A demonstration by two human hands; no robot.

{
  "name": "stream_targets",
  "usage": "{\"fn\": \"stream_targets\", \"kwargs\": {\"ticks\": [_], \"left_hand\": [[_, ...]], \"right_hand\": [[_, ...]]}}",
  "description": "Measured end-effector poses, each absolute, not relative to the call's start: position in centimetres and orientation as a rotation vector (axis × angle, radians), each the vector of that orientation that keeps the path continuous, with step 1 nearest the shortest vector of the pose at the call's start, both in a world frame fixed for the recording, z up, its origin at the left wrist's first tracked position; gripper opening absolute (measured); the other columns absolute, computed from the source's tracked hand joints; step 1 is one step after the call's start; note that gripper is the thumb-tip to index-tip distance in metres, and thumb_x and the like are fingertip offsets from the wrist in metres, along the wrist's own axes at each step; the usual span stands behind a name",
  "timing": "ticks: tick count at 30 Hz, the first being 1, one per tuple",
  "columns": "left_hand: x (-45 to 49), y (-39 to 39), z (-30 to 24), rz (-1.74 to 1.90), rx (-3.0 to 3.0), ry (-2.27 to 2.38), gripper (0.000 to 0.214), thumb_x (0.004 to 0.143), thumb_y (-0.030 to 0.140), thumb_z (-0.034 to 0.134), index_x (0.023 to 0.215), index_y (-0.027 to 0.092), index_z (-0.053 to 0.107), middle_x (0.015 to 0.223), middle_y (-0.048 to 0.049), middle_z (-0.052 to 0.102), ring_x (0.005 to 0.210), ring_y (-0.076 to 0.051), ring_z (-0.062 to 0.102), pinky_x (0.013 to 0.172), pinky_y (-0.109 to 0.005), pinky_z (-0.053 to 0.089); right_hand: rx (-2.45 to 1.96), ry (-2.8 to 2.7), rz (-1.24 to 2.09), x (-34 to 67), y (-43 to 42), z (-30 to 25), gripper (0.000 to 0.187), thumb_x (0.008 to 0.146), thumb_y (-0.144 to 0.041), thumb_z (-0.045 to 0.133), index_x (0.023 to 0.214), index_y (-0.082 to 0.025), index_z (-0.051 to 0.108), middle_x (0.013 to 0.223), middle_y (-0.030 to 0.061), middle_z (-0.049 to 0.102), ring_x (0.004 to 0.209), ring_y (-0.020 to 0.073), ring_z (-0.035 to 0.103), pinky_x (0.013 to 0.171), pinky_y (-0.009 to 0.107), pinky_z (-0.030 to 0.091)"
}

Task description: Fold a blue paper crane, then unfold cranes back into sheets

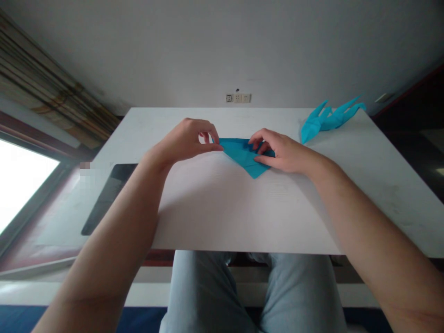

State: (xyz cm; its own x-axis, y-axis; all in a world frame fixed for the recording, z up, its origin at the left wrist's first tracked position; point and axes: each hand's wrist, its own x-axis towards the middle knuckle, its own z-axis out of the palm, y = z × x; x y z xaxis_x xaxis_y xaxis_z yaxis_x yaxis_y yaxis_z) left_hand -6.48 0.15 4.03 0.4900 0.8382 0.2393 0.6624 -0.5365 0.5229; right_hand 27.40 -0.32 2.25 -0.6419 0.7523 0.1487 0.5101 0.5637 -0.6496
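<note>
A folded sheet of blue paper (241,151) lies on the white table, with one corner pointing toward me and creases across its surface. At its left corner, my left hand (198,136) pinches the paper between thumb and fingers. My right hand (274,150) grips the right part of the sheet, its thumb on the near side and its fingers curled over the far side. The fingers hide some of the folds there. Beyond my right hand, folded blue paper figures (324,121) with pointed ends stand near the back right of the table.
The white table (222,212) reaches to a grey wall with power sockets (237,98). A dark flat panel (113,196) lies at the left, partly behind my left forearm. A curtain (52,88) and a bright window (24,180) are on the left. My legs are under the near edge.
</note>
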Motion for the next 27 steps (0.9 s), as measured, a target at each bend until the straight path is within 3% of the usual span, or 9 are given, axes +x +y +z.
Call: {"fn": "stream_targets", "kwargs": {"ticks": [5,11,14,18,23,27], "left_hand": [[-6.4,0.3,3.5,0.716,2.275,1.342,0.035,0.090,0.057,0.090,0.100,0.025,0.081,0.089,-0.0061,0.081,0.094,-0.026,0.080,0.086,-0.039,0.062],[-5.7,0.4,2.8,0.746,2.182,1.293,0.058,0.088,0.058,0.092,0.131,0.023,0.077,0.099,-0.0078,0.083,0.089,-0.024,0.080,0.082,-0.038,0.064],[-5.6,0.6,2.8,0.740,2.098,1.254,0.058,0.089,0.060,0.090,0.132,0.022,0.079,0.101,-0.0094,0.084,0.089,-0.025,0.081,0.080,-0.038,0.065],[-5.5,0.6,2.8,0.768,1.994,1.244,0.055,0.091,0.065,0.087,0.124,0.022,0.081,0.100,-0.0110,0.084,0.087,-0.024,0.081,0.075,-0.038,0.062],[-3.9,-0.1,2.4,0.636,2.084,1.281,0.064,0.081,0.080,0.089,0.103,0.022,0.077,0.093,-0.0086,0.080,0.087,-0.024,0.075,0.074,-0.036,0.056],[-1.7,-0.9,1.6,0.533,2.215,1.398,0.061,0.076,0.076,0.093,0.096,0.023,0.072,0.094,-0.0069,0.077,0.092,-0.027,0.073,0.087,-0.039,0.055]], "right_hand": [[-0.993,-2.430,0.741,27.3,-0.5,2.2,0.040,0.094,-0.038,0.084,0.133,-0.032,0.078,0.134,0.0128,0.072,0.117,0.0358,0.071,0.108,0.058,0.063],[-1.095,-2.471,0.428,27.7,-0.4,2.3,0.071,0.089,-0.039,0.092,0.155,-0.038,0.066,0.148,0.0142,0.057,0.144,0.0489,0.058,0.130,0.078,0.041],[-1.088,-2.475,0.454,28.0,-0.2,1.9,0.082,0.089,-0.042,0.094,0.163,-0.041,0.060,0.151,0.0140,0.052,0.150,0.0493,0.054,0.133,0.076,0.040],[-1.091,-2.471,0.521,28.4,0.3,1.2,0.091,0.089,-0.045,0.093,0.170,-0.038,0.051,0.154,0.0149,0.050,0.152,0.0478,0.054,0.133,0.073,0.044],[-1.168,-2.447,0.409,28.6,0.8,0.6,0.108,0.083,-0.051,0.098,0.175,-0.039,0.043,0.166,0.0167,0.047,0.160,0.0544,0.045,0.135,0.081,0.033],[-1.180,-2.420,0.468,28.5,0.7,0.5,0.113,0.083,-0.052,0.098,0.178,-0.036,0.038,0.168,0.0189,0.051,0.153,0.0519,0.056,0.131,0.080,0.041]]}}
